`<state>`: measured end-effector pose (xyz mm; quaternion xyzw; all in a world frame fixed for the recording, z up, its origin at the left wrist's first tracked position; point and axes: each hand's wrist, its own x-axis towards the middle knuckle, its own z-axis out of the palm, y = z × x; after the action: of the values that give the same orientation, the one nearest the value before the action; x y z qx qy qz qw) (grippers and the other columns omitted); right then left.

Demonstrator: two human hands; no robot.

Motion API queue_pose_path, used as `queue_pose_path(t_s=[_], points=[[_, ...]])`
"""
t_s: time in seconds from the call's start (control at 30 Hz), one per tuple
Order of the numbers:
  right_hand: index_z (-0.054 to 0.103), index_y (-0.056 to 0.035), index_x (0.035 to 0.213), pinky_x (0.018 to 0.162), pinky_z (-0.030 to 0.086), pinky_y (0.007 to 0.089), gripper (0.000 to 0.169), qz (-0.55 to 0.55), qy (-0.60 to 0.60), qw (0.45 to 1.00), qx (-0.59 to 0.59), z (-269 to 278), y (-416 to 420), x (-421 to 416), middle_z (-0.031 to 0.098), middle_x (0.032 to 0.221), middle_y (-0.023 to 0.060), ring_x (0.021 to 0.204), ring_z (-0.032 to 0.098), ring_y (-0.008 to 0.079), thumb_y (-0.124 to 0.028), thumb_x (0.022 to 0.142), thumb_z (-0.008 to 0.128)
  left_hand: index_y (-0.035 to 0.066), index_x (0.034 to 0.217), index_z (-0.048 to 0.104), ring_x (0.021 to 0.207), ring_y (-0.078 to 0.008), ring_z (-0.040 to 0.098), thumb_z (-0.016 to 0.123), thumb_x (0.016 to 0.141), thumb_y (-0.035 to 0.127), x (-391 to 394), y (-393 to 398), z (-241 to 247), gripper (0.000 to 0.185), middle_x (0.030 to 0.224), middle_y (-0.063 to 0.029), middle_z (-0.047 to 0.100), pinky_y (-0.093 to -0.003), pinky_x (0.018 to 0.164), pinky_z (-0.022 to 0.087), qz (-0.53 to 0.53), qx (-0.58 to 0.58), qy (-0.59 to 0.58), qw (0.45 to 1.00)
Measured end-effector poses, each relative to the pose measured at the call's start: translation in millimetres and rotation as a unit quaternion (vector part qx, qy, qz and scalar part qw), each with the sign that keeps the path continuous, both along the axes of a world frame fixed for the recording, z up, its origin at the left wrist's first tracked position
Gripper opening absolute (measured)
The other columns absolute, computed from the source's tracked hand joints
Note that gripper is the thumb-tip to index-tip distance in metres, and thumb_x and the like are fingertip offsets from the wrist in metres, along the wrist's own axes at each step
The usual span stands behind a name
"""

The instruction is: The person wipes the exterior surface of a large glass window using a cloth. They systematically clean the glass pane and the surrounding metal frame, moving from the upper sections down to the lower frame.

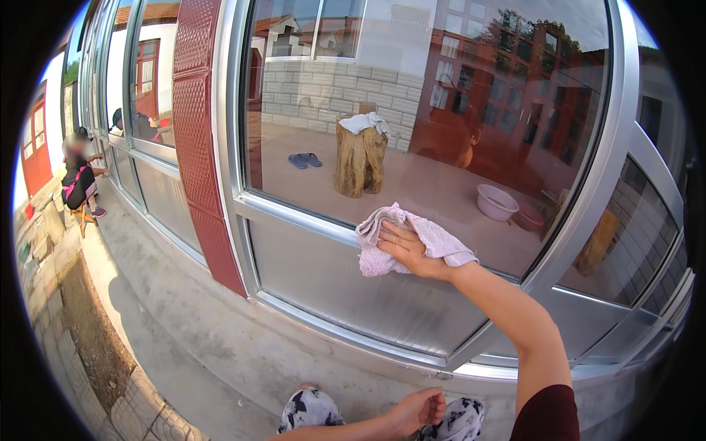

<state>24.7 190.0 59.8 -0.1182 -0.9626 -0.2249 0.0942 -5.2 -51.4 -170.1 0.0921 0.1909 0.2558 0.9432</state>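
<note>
A pink cloth (380, 262) lies bunched under my right hand (408, 251), which presses it with extended fingers against the aluminium window rail (298, 216) at the lower edge of a large glass pane (309, 187). Part of the cloth drapes past my wrist over the glass. Below the rail is a grey metal panel (342, 275). My left hand (422, 410) rests low, near my knees in patterned trousers, with fingers loosely curled and nothing visible in it.
Through the glass show a wooden stump (361, 160) with a white cloth, blue slippers (305, 160) and a plastic basin (497, 202). A dark red column (201, 138) stands left. Farther left, another person (78, 176) sits on a wooden stool. A concrete ledge (220, 331) runs beneath the frame.
</note>
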Motion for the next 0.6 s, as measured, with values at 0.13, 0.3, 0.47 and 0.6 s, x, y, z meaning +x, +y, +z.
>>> queue_pose_path(t_s=[0.13,0.3,0.47,0.6], points=[[0.045,-0.0152,0.135,0.117,0.02,0.0466,0.043,0.026,-0.003,1.0,0.01,-2,12,-46,0.038,0.149,0.0088,0.141,0.03,0.0265,-0.01,0.093,0.049,0.014,0.072,0.049,0.06,-0.0172,0.049,0.048,0.095,0.034,-18,-9,8,0.031,0.064,-0.0012,0.051,-0.0302,0.06,0.043,-0.015,-0.027,-0.046,0.998],[0.042,-0.007,0.139,0.117,0.021,0.0372,0.044,0.074,0.031,0.997,0.018,-17,42,-137,0.035,0.15,0.0135,0.141,0.03,0.0259,-0.021,0.098,0.044,0.013,0.073,0.05,0.06,-0.0161,0.049,0.045,0.097,0.033,-50,-24,35,0.032,0.064,-0.0017,0.051,-0.0299,0.06,0.043,0.029,-0.024,-0.03,0.999],[0.036,-0.0042,0.144,0.117,0.016,0.0319,0.061,0.021,0.149,0.926,-0.346,-33,64,-229,0.036,0.151,0.0087,0.141,0.028,0.0212,-0.043,0.098,0.041,0.008,0.074,0.054,0.063,-0.0177,0.054,0.043,0.099,0.034,-87,-31,58,0.037,0.065,-0.0052,0.055,-0.0316,0.062,0.045,0.103,0.085,0.03,0.991],[0.038,-0.0043,0.143,0.118,0.015,0.0325,0.058,0.002,0.139,0.924,-0.357,-28,60,-286,0.034,0.151,0.0092,0.142,0.026,0.023,-0.041,0.098,0.039,0.007,0.074,0.055,0.063,-0.0191,0.055,0.041,0.1,0.034,-113,-29,59,0.04,0.065,-0.0073,0.056,-0.0327,0.063,0.047,0.149,0.078,0.044,0.985]])
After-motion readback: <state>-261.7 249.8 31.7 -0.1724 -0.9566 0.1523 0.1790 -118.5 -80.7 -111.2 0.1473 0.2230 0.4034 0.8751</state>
